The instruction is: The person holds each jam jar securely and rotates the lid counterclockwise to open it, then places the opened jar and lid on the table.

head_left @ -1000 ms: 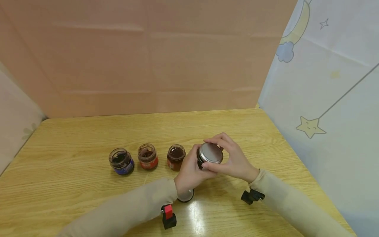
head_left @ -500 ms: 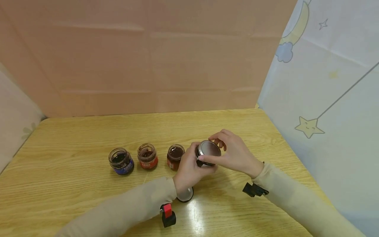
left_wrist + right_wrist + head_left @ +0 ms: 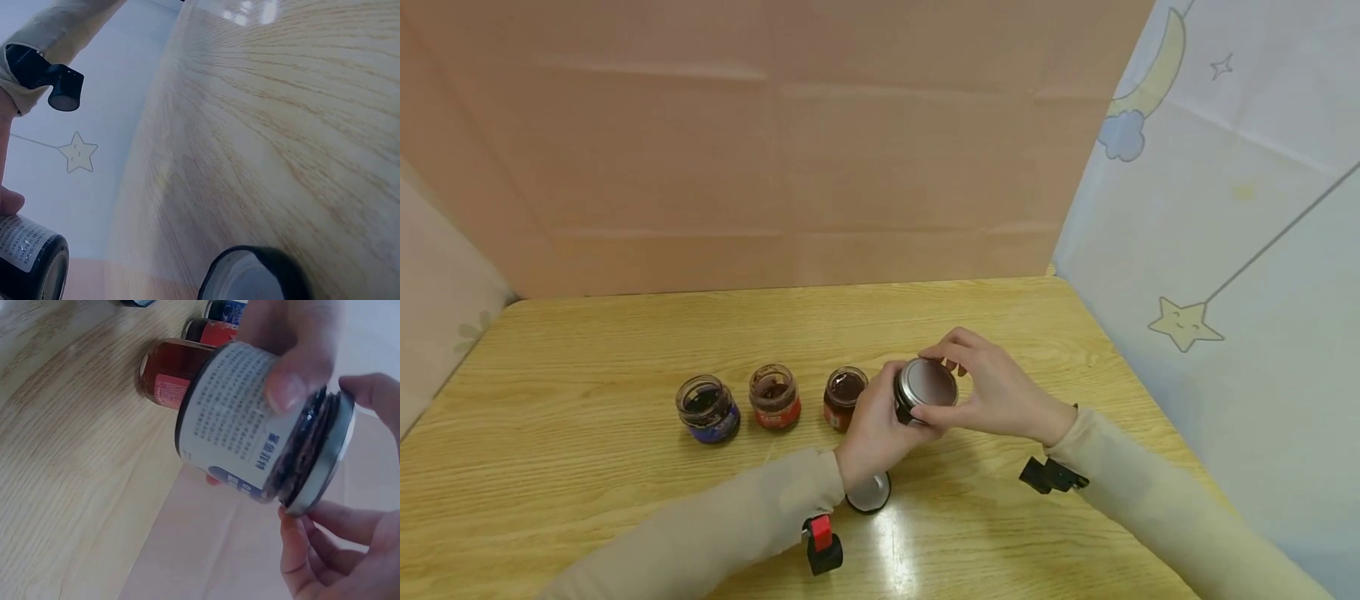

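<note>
Raised above the table, a dark jar (image 3: 231, 412) with a white printed label is gripped round its body by my left hand (image 3: 880, 429). My right hand (image 3: 992, 387) pinches the rim of the silver lid (image 3: 928, 383) with thumb and fingers. In the right wrist view that lid (image 3: 322, 453) sits over the jar's mouth, with dark glass thread showing beneath it. The left wrist view catches only the jar's base (image 3: 53, 272) and part of its label. A second lid (image 3: 870, 493) lies on the table, partly behind my left wrist.
Three lidless jars stand in a row to the left: one with a blue label (image 3: 711, 412), one with a red label (image 3: 775, 400), and a reddish-brown one (image 3: 844, 398) partly behind my left hand. A wall panel (image 3: 775, 167) backs the wooden table (image 3: 587, 358).
My right fingers have come away from the lid, shifted round and taken its rim again. The jar has moved slightly left in my left hand; the other jars are unmoved.
</note>
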`<action>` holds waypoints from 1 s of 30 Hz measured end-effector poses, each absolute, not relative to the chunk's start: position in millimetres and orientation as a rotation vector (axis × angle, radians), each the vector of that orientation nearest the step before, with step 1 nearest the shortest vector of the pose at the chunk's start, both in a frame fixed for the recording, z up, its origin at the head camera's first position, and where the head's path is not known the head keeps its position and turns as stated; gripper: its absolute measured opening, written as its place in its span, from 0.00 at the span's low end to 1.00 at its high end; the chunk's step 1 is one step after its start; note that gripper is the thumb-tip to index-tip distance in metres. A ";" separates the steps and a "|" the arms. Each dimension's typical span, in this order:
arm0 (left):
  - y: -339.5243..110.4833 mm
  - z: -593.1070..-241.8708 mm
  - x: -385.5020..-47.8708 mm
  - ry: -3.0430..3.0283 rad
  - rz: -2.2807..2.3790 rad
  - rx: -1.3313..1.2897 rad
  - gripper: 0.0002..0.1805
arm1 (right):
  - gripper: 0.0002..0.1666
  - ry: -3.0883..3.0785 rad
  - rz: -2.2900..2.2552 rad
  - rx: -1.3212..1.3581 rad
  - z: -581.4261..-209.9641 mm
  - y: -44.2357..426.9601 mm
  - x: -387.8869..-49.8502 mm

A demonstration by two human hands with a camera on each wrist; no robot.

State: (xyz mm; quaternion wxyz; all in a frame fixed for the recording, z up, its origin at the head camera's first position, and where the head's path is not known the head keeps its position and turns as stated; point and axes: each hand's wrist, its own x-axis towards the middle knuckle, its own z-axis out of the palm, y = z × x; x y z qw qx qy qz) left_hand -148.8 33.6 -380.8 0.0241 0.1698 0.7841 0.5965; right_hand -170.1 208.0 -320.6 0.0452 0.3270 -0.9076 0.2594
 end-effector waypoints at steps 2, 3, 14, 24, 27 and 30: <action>33.3 -381.3 -148.8 2.410 1.842 0.537 0.35 | 0.33 -2.774 0.810 1.059 -319.5 210.2 -170.8; 33.2 -381.4 -148.8 2.412 1.836 0.541 0.35 | 0.33 -2.776 0.814 1.082 -319.0 211.1 -170.9; 32.8 -381.9 -150.4 2.405 1.862 0.541 0.35 | 0.40 -2.778 0.855 1.091 -315.4 212.4 -171.6; 36.1 -380.7 -149.7 2.350 1.864 0.537 0.34 | 0.32 -2.865 0.696 0.866 -314.0 202.9 -170.3; 37.4 -381.2 -149.2 2.355 1.855 0.522 0.34 | 0.31 -2.839 0.676 0.923 -314.7 204.7 -170.2; 38.2 -382.0 -148.6 2.370 1.846 0.523 0.34 | 0.32 -2.809 0.672 1.011 -314.2 207.6 -170.3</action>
